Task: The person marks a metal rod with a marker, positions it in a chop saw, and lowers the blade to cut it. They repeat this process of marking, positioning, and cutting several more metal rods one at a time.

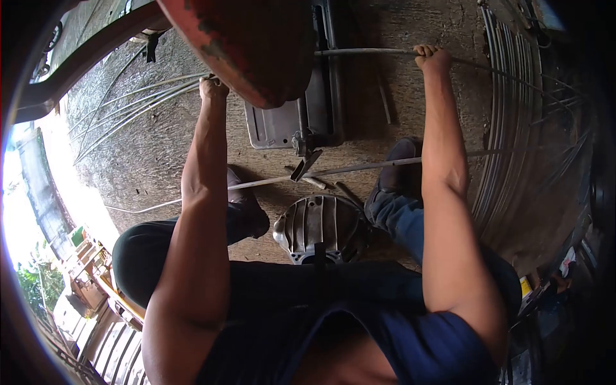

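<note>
My right hand point(432, 58) and left hand point(213, 88) each clench the long metal rod point(372, 51) either side of the red machine point(247, 45), steadying it.

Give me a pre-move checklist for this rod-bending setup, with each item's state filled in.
1. Right hand closed on the metal rod: ok.
2. Left hand gripping a rod: cannot tell, the red machine part hides the contact.
3. Rod seated in the machine: cannot tell, hidden behind the red part.
4. Feet free of loose stock: not ok, a long rod lies across the floor beside the shoes.
5. Metal housing between the knees, apart from both hands: ok.
</note>
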The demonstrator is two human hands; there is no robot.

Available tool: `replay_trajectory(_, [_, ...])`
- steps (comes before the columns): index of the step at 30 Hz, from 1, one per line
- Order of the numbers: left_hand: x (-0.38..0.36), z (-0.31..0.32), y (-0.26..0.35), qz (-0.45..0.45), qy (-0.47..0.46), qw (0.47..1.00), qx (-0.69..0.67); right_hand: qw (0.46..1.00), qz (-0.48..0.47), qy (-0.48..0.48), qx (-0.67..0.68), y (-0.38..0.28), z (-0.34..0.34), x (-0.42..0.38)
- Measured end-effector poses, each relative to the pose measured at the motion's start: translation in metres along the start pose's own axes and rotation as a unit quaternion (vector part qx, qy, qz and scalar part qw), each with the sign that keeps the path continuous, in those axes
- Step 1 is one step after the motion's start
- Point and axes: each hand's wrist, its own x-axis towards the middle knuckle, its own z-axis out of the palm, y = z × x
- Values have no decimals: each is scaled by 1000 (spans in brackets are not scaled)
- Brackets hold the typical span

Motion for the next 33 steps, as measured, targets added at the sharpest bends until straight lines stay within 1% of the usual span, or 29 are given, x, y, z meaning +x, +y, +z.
replay_trajectory(4, [10,-6,-1,-2,-9,1000,13,1000,16,4,6,3,-5,4])
replay_trajectory(7, [2,-6,-5,-23,-25,999,4,1000,-4,7,23,-1,-7,5])
replay_trajectory(8, [8,-12,-2,-20,-28,999,5,1000,-2,-8,23,-1,-7,10])
replay_trajectory(9, [13,-17,-2,-13,-27,1000,7,999,2,-23,23,1,-8,13])
replay_trajectory(10, [13,-17,-3,42,15,998,42,999,1,-27,26,2,-11,15])
replay_trajectory(11, [18,-21,0,43,9,998,40,998,2,-49,29,2,-12,15])
replay_trajectory(13, [30,-29,6,30,-97,985,136,996,-4,-76,36,-1,-19,13])
replay_trajectory(14, [19,-26,5,24,-148,972,182,993,15,-103,48,-1,-24,8])
replay_trajectory(15, [8,-25,3,21,-173,964,203,989,35,-129,58,-1,-28,3])
replay_trajectory(16, [8,-29,2,18,-198,954,224,989,33,-131,58,2,-26,-13])
replay_trajectory(17, [-23,-14,2,11,-95,980,177,995,11,-86,55,9,-23,-34])
replay_trajectory(18, [-56,1,3,4,10,992,127,998,-9,-42,53,15,-19,-48])
replay_trajectory(19, [-65,4,6,6,8,992,126,996,14,-67,54,25,-23,-48])
replay_trajectory(20, [-70,4,8,13,20,991,130,996,16,-68,54,36,-21,-52])
replay_trajectory(22, [-73,3,12,21,33,990,136,992,85,-84,36,68,-15,-59])
replay_trajectory(24, [-68,2,20,-49,-10,991,123,987,116,-111,24,103,-10,-53])
replay_trajectory(26, [-76,6,18,-47,-4,991,122,991,100,-85,3,135,4,-64])
replay_trajectory(28, [-78,4,17,-49,-23,986,160,989,102,-108,21,161,10,-70])
replay_trajectory(29, [-78,2,17,-50,-22,985,163,992,87,-94,12,172,12,-69])
replay_trajectory(31, [-78,1,12,-51,-42,987,147,994,70,-79,2,177,12,-68])
replay_trajectory(33, [-76,0,6,-57,-53,987,138,988,101,-112,19,172,12,-69])
